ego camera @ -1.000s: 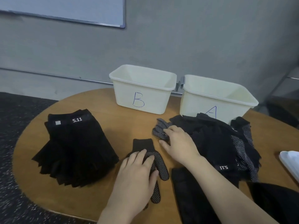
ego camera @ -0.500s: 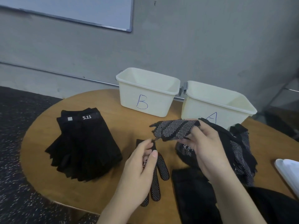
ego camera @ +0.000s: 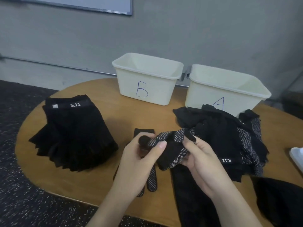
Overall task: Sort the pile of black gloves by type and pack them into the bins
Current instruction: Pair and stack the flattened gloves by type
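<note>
Both my hands hold one crumpled black glove with white grip dots (ego camera: 170, 148) above the table's middle. My left hand (ego camera: 139, 163) pinches its left end and my right hand (ego camera: 201, 163) grips its right side. Beneath them another dotted glove (ego camera: 151, 179) lies flat on the round wooden table (ego camera: 124, 117). A neat stack of black 5.11 fingerless gloves (ego camera: 72, 133) sits on the left. The unsorted pile of black gloves (ego camera: 229, 138) lies on the right. At the back stand two cream bins, bin B (ego camera: 147, 77) and bin A (ego camera: 227, 90), with nothing seen inside them.
A black cloth strip (ego camera: 193, 197) runs along the table's front right, and more dark cloth (ego camera: 282, 199) lies at the right edge. A white object (ego camera: 297, 156) pokes in at the far right. Grey wall stands behind the bins; dark speckled floor (ego camera: 19, 202) lies to the left.
My right hand pulled a dotted glove out of the pile and brought it toward me. My left hand left the flat glove on the table and took hold of the lifted one.
</note>
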### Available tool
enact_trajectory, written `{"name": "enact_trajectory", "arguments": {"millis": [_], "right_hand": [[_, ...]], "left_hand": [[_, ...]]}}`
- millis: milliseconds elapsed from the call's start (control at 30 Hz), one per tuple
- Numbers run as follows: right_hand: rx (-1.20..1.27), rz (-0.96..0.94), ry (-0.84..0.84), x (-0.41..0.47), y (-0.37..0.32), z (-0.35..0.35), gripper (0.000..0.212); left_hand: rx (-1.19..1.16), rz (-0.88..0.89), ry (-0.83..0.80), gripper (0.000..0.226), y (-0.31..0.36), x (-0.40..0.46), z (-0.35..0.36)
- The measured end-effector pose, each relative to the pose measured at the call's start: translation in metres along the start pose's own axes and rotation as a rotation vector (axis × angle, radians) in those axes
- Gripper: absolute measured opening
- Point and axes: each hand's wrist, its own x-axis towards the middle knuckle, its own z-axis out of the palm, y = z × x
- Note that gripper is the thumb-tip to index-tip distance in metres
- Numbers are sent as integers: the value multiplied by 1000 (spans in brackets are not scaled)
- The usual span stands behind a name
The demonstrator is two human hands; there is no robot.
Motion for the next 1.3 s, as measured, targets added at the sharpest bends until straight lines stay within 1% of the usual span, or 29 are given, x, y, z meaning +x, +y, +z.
{"name": "enact_trajectory", "arguments": {"millis": [67,167,333,467,533,600,700,733,800,867,933,1000,1100,1167,1300], "right_hand": [[-24,20,-26,1,-3,-4,32],[-22,28,-3,1,-6,-8,35],[-22,85,15,-3,-9,-8,32],[-50,152,-48,-7,-11,-4,33],[-52,184,-82,-10,-10,-2,36],[-38,198,-86,-12,-9,-3,38],[-58,150,-30,-14,-8,-4,40],[-96,119,-3,-14,-7,-5,43],[-254,21,37,-17,-9,-8,52],[-444,-75,-9,-22,-9,-9,59],[-594,-99,-109,-28,-7,-6,68],[-698,-120,-150,-31,-2,0,69],[-680,-169,-84,-26,7,5,52],[-653,-172,-59,-23,6,4,50],[-618,-136,-187,-24,-2,2,48]], "left_hand": [[-17,-10,26,30,0,2,1],[-38,-28,-16,12,2,3,4],[-58,-72,-77,11,0,2,7],[-114,-132,-146,26,1,0,11],[-98,-156,-171,33,-1,-1,11],[-82,-175,-164,33,-2,-1,9],[-86,-149,-97,13,-2,0,6],[-87,-143,-69,14,-1,1,5],[-131,-150,-27,15,-2,2,2],[-208,-164,13,14,-2,3,0],[-292,-164,53,17,-1,4,-2],[-319,-148,62,19,0,5,-3],[-269,-123,55,11,0,5,-2],[-253,-123,47,10,-1,5,-1],[-263,-131,19,9,0,4,-1]]}}
